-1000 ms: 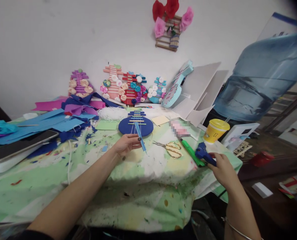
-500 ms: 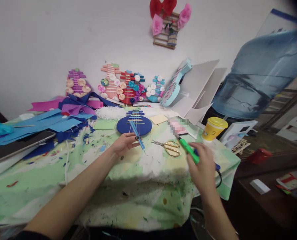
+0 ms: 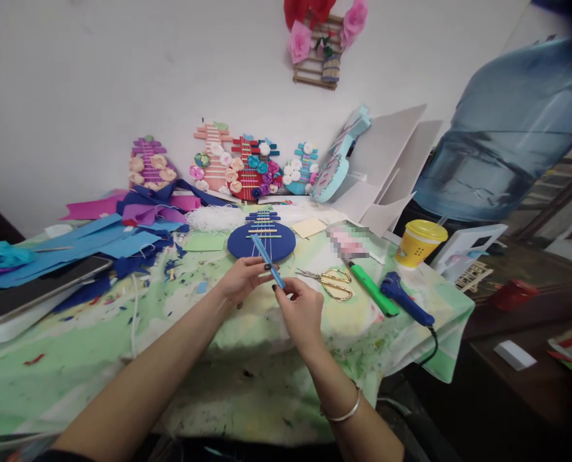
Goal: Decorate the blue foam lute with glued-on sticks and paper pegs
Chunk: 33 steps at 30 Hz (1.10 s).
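A narrow light-blue strip (image 3: pixel 263 251) is held up in front of a dark blue round instrument-shaped craft (image 3: pixel 286 241) with strings and crossbars. My left hand (image 3: pixel 247 279) pinches the strip near its middle. At the strip's lower end, the fingertips of my right hand (image 3: pixel 301 308) are closed on it. Gold-handled scissors (image 3: pixel 336 284) lie just right of my hands. Beyond them a green cutter (image 3: pixel 373 289) rests beside a blue glue gun (image 3: pixel 406 300) with a black cord.
Blue and purple paper or cloth pieces (image 3: pixel 91 244) and a phone (image 3: pixel 45 289) lie at the left. A yellow cup (image 3: pixel 417 245) stands at the right, near a large water bottle (image 3: pixel 517 135). Decorated instrument crafts (image 3: pixel 247 167) lean on the wall.
My right hand has let go of the green cutter, which now lies on the table, and has moved left to the strip. The view has shifted slightly.
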### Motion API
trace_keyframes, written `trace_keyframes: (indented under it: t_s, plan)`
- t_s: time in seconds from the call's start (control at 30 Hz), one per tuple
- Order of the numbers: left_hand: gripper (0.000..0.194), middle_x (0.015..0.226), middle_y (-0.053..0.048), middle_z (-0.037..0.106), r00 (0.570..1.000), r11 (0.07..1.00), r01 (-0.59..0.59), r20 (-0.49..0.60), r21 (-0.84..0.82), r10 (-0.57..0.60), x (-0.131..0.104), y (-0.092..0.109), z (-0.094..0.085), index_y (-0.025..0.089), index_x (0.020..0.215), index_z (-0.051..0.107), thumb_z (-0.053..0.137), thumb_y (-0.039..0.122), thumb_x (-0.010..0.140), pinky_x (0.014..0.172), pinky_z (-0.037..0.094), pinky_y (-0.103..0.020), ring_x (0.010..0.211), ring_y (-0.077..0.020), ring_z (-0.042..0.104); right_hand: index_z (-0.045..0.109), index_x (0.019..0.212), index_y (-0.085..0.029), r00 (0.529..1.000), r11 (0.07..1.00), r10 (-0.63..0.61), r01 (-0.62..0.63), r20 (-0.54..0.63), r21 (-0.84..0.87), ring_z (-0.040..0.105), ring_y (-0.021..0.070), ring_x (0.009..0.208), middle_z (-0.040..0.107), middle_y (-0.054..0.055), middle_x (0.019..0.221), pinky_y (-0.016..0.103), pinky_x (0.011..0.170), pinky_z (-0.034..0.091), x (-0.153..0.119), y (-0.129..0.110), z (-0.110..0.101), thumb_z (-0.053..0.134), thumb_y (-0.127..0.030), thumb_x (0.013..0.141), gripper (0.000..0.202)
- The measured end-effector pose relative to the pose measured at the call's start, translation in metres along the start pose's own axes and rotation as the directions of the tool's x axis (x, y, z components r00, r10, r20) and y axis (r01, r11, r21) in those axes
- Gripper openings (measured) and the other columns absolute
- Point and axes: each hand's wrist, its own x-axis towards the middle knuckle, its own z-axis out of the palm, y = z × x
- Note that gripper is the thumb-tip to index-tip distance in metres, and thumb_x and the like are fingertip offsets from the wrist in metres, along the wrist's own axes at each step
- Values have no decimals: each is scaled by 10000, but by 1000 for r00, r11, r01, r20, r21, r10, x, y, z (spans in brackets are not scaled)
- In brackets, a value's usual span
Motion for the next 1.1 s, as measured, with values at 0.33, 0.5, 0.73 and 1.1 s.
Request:
trace_keyframes:
  t_s: [0.33, 0.5, 0.73, 1.1]
  plan:
    - [165, 682, -64, 679, 1000, 1000, -18, -7, 17, 18, 2, -3, -1, 85, 683, 695, 770, 182, 573, 802, 470, -350, 699, -173, 640, 671, 745, -192, 993, 999, -48, 46, -112, -25, 605, 149, 616, 681, 1, 664, 254, 636, 436, -5, 1, 5, 581, -207, 740, 91]
    - [162, 659, -52, 677, 1000, 1000, -20, -11, -23, 20, 2, -4, 0, 89, 672, 685, 778, 154, 556, 782, 469, -324, 685, -167, 646, 666, 708, -189, 993, 1000, -20, 22, -117, 14, 592, 141, 591, 668, -9, 630, 246, 623, 431, -4, 1, 4, 597, -212, 724, 74]
    - [297, 675, -43, 690, 1000, 999, -7, 2, -51, 7, 2, -3, 3, 116, 860, 704, 766, 138, 570, 770, 470, -306, 701, -165, 653, 674, 702, -195, 994, 998, -28, 34, -107, 48, 586, 136, 590, 665, -15, 626, 239, 619, 429, -5, 1, 1, 598, -195, 720, 78]
    - [159, 644, -47, 684, 1000, 999, -18, -19, 41, 19, 3, -6, 2, 101, 683, 704, 775, 145, 548, 732, 466, -297, 647, -146, 626, 654, 822, -192, 996, 992, -40, 49, -76, 118, 605, 138, 644, 685, -3, 724, 242, 643, 460, 1, 1, 4, 569, -170, 715, 138]
